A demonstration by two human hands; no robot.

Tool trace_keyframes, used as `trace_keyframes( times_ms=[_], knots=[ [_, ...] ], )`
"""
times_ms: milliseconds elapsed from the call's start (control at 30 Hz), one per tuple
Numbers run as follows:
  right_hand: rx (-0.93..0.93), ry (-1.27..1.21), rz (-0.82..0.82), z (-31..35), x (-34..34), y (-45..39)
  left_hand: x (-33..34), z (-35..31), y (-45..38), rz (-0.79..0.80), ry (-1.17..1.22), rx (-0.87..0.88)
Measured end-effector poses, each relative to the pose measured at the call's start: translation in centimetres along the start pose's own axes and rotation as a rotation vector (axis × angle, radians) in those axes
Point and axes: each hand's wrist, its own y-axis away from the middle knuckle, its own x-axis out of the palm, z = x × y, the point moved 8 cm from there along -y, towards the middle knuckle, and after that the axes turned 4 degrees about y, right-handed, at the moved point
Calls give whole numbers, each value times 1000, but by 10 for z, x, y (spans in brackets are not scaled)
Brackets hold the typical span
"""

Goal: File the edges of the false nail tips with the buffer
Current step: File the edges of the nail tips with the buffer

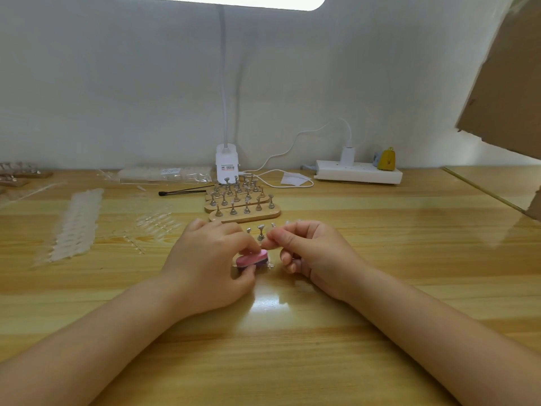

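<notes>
1. Left hand (209, 259) is low over the table (292, 347), fingers curled round a pink buffer (252, 258), thumb beneath it and the other fingers on top.
2. The buffer's right end pokes out toward the other hand, just above the tabletop.
3. Right hand (313, 253) sits just beside it, thumb and forefinger pinched on a clear false nail tip (267, 244); the remaining fingers are curled underneath.
4. The tip is right at the buffer's end; whether they touch, I cannot tell.
5. Just behind the hands, small metal nail stands (260, 232) are upright.
6. Further back, wooden holders (244, 215) carry rows of these stands.
7. Out left, clear nail tips (76, 224) lie in rows on the table.
8. At the back, a white lamp clamp (227, 162) and a power strip (358, 171).
</notes>
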Motion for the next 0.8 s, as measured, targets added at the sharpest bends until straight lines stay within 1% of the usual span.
trace_keyframes(
  times_ms=[67,133,200,267,333,400,500,533,600,667,700,767,800],
  knots=[
    [12,0,-8,0,-1,0,2,3,-1,-2,59,6],
    [19,-15,-25,-1,-3,0,2,5,-1,-51,97,16],
    [24,-29,-57,-3,-6,-1,-4,12,0,-171,153,-26],
    [30,-31,-79,-5,-7,-2,-19,23,2,-355,257,-109],
    [21,-16,-68,-4,-7,-2,-29,22,3,-467,364,-104],
    [1,16,-27,-2,-3,-2,-30,10,2,-472,415,-7],
    [-32,71,53,1,5,0,-22,-7,2,-386,388,155],
    [-41,82,75,2,7,1,-18,-8,2,-345,364,177],
    [-51,88,100,4,8,2,-13,-1,1,-292,321,138],
    [-48,84,106,4,7,2,-16,6,1,-313,302,68],
    [-47,88,110,4,8,2,-19,5,2,-344,307,74],
    [-54,101,116,4,9,2,-25,-7,3,-391,330,177],
    [-58,102,119,4,9,2,-24,-13,2,-379,336,224]
  ],
)
